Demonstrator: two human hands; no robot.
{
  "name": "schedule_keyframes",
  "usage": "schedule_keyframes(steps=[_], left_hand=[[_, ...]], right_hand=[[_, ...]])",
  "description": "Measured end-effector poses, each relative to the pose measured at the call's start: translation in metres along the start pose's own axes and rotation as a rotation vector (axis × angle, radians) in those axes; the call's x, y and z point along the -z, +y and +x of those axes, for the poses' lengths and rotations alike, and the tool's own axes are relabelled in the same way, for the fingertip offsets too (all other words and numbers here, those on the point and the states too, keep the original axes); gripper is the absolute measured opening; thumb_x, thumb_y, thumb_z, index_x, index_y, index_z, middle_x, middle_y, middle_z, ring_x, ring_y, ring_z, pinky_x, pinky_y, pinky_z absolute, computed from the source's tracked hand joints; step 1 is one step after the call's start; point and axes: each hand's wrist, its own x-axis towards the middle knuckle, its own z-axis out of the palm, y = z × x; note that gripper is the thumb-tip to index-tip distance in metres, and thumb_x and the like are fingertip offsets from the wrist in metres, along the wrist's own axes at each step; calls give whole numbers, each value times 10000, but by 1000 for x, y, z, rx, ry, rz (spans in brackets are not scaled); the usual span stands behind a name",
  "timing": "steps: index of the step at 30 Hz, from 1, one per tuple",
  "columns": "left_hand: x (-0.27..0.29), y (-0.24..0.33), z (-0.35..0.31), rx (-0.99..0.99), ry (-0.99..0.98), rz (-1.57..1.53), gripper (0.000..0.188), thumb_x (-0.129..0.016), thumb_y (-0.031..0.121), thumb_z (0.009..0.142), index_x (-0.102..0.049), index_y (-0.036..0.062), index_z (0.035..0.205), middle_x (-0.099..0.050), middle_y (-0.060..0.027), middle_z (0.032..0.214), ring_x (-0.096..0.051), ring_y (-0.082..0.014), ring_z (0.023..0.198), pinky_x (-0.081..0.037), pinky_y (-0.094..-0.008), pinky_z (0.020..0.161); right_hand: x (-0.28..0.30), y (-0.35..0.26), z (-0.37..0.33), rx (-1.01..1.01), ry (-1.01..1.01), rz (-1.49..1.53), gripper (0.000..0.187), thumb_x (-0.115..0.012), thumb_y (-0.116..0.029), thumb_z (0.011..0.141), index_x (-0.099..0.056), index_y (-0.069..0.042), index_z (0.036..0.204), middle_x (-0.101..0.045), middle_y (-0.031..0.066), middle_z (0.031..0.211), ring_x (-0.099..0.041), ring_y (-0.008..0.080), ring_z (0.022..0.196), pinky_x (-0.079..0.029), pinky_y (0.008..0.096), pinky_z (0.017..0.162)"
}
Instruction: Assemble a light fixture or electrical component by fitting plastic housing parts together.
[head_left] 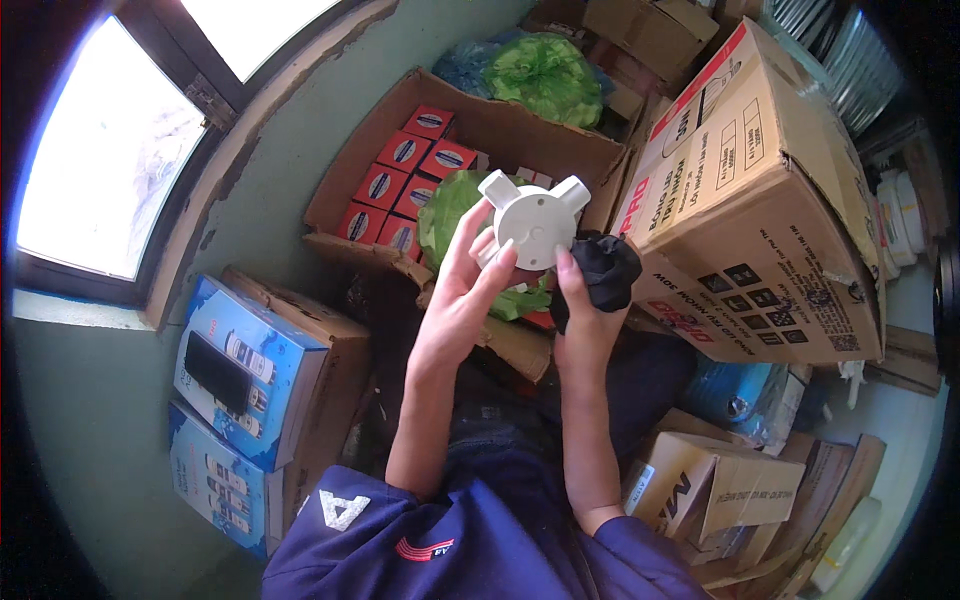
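Both hands are raised over an open carton with a white round conduit junction box [535, 228] between them. Its two visible short pipe spouts point away from me, and its flat lid has small screw holes. My left hand [458, 290] grips the left side, thumb on the lid's near edge. My right hand [588, 325] has its thumb against the lower right edge and also holds a bunched black cloth [610, 272]. That cloth hides most of the right fingers. Just behind the junction box lies a green plastic bag [445, 215] in the carton.
Several small red boxes [383, 187] fill the open carton [350, 140]. A large cardboard box [730, 200] leans at the right. Blue boxes [285, 335] at the left carry a black phone [217, 371]. Smaller cartons [720, 480] lie lower right; a window [100, 160] is upper left.
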Motion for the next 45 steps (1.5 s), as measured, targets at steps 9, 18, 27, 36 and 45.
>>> schedule_keyframes(steps=[9,18,27,36,45], left_hand=[[14,-6,6,39,186,149,438,-589,178,950,-459,-32,1312,-652,-104,1070,-658,-155,926,-577,-308,769],[7,2,7,-48,281,93,378,-683,202,891,-545,14,1188,-658,-60,983,-627,-89,838,-519,-219,613],[12,-12,6,1,346,-172,376,-666,154,903,-507,63,1232,-615,-73,1093,-596,-108,976,-489,-245,826],[2,-10,6,-19,256,-316,513,-577,171,957,-341,90,1405,-571,-76,1188,-571,-165,1089,-465,-339,955],[12,8,4,-35,130,-154,652,-662,166,852,-351,53,1413,-590,-111,1123,-584,-199,1062,-455,-337,943]], right_hand=[[-5,-13,-10,15,-60,-32,378,-735,-172,808,-534,-50,1104,-543,28,1035,-527,115,944,-434,272,850],[3,-19,-10,49,-342,-107,409,-726,-70,763,-511,-57,1110,-566,11,949,-542,84,864,-451,240,788],[-2,6,-21,222,-265,-225,485,-745,-44,729,-489,-39,1141,-559,56,1051,-542,128,959,-438,290,881],[7,4,-13,541,-289,-357,534,-752,-50,654,-503,-56,1126,-577,171,1150,-585,268,1039,-432,379,947],[5,-26,11,379,-298,-117,415,-712,-57,759,-512,-30,1122,-586,136,1140,-551,204,1062,-426,351,951]])
